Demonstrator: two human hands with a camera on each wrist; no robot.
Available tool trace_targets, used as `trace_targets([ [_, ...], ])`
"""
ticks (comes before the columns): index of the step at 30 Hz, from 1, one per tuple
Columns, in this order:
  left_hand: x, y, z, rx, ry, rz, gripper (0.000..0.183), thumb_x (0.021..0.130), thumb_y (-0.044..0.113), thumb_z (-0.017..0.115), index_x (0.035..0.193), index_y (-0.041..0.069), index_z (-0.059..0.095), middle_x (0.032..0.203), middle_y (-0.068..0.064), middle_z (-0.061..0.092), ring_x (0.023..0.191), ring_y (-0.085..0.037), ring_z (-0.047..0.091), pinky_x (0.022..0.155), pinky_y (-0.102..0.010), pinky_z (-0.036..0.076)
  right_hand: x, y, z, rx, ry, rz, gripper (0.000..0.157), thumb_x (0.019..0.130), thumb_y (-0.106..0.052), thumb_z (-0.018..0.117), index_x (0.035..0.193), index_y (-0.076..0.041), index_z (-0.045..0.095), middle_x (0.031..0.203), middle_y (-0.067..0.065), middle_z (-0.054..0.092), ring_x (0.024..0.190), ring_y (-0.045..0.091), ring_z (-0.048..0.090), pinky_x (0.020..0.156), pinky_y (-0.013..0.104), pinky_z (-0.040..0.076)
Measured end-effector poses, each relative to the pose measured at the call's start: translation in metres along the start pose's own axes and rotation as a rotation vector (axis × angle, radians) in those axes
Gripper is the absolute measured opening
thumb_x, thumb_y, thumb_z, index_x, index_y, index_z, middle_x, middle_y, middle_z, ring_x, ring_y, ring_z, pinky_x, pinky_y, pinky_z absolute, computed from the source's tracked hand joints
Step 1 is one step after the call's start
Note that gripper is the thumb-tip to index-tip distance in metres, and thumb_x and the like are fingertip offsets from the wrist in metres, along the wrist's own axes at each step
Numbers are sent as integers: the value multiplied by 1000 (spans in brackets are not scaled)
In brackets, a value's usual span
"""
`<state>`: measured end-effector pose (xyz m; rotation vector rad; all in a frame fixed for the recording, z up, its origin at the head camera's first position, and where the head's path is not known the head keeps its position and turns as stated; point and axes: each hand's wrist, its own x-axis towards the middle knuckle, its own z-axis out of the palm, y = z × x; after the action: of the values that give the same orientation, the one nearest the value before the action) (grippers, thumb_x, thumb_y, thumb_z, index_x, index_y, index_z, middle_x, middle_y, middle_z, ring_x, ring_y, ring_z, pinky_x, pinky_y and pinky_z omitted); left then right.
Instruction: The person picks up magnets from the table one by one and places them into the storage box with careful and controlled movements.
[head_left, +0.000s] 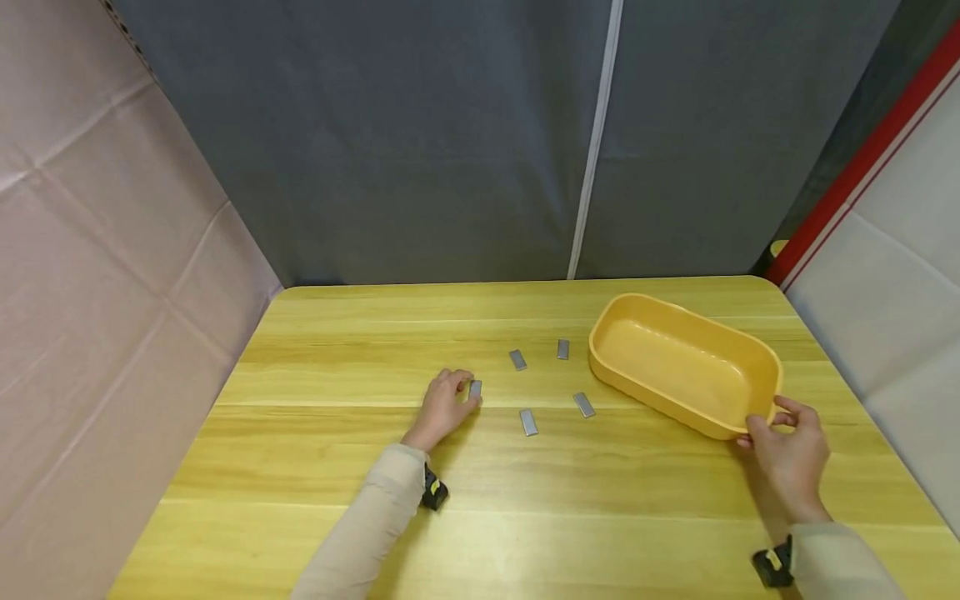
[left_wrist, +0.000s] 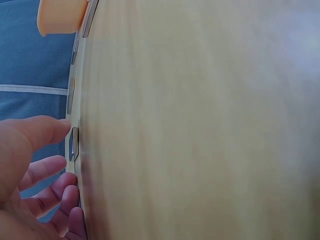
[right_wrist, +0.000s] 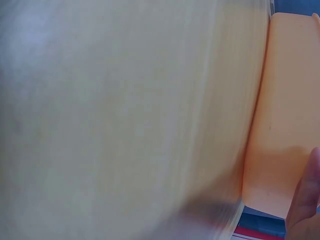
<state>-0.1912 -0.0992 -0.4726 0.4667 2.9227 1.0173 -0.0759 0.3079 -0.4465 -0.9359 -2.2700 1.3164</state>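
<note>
My left hand (head_left: 442, 408) is at a small grey rectangular piece (head_left: 476, 389) on the table, thumb and fingers on either side of it. The left wrist view shows this piece (left_wrist: 75, 144) lying just beyond the parted thumb (left_wrist: 47, 130) and fingertips, with no clear pinch on it. On the right, my right hand (head_left: 791, 450) grips the near right corner of a yellow rectangular tray (head_left: 675, 397), thumb over the rim and fingers outside. In the right wrist view, only the tray's outer wall (right_wrist: 290, 100) and part of the hand (right_wrist: 305, 200) appear.
Several more grey pieces lie apart between the left hand and the tray, among them one nearer piece (head_left: 528, 422) and one farther piece (head_left: 563, 349). A wooden table (head_left: 525, 517) bears everything. Dark grey cloth (head_left: 420, 167) hangs behind it, with pale sheets at both sides.
</note>
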Motion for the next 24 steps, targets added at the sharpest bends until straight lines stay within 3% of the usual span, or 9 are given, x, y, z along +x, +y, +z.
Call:
trace_targets([
  [10, 3, 5, -2, 24, -45, -67, 40, 79, 21, 67, 112, 1, 57, 90, -8, 49, 79, -19, 47, 65, -28, 41, 0, 1, 2, 17, 18, -10, 48, 78, -7, 53, 123, 4, 39, 85, 5, 39, 38, -5, 48, 37, 18, 43],
  [24, 2, 7, -3, -5, -37, -39, 35, 78, 19, 68, 105, -1, 57, 86, -9, 47, 76, -21, 45, 62, -29, 41, 0, 2, 2, 24, 22, -11, 47, 79, -7, 53, 122, 3, 39, 84, 5, 39, 38, -5, 48, 37, 18, 43],
])
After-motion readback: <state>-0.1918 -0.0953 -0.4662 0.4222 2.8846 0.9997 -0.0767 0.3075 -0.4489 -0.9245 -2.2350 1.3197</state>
